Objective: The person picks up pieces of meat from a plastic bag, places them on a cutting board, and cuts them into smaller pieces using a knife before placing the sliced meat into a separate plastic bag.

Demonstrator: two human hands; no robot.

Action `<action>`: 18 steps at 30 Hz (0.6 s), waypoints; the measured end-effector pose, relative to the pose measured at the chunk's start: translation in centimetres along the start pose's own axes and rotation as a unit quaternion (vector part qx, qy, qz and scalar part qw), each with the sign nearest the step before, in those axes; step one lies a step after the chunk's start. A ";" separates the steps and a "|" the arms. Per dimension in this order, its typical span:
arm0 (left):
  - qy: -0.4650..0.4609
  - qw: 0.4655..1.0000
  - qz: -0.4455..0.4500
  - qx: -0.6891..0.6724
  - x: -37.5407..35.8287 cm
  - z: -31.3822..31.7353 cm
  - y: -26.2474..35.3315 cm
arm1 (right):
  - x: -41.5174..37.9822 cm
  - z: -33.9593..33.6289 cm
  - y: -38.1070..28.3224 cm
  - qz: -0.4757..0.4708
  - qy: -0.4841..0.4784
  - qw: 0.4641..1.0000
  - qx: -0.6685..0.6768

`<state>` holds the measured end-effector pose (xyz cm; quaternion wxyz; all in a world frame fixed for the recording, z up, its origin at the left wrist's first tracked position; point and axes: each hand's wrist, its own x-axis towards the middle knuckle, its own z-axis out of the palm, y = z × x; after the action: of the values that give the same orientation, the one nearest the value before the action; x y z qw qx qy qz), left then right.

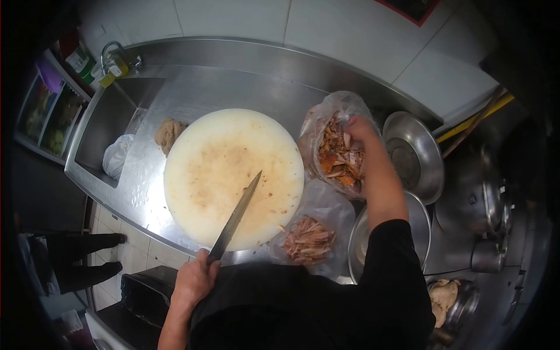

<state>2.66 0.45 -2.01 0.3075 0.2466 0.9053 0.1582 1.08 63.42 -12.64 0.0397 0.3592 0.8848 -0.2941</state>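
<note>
Evidently the left hand [195, 279] holds a knife [236, 216], handle hidden; I cannot tell the right hand's [360, 128] grip at the bag [311, 139].

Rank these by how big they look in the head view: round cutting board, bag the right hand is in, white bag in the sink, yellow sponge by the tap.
1. Round cutting board
2. Bag the right hand is in
3. White bag in the sink
4. Yellow sponge
</note>
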 end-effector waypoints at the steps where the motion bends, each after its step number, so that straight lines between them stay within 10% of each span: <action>1: 0.000 1.000 0.001 -0.003 0.0 -0.1 -0.1 | -0.1 -0.9 0.4 0.022 -0.010 0.997 0.070; 10: -0.022 0.998 0.000 -0.066 0.3 -1.5 -0.2 | -16.1 -2.1 -14.1 -0.041 -0.152 0.925 0.347; 18: 0.039 0.986 -0.023 -0.158 -2.2 -4.2 -3.3 | -25.5 17.4 -23.8 -0.296 -0.064 0.913 0.275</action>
<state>0.39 -4.08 0.79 0.3109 0.1682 0.8856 0.3013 1.81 24.69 -8.10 -0.0929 0.0584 0.8304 -0.5462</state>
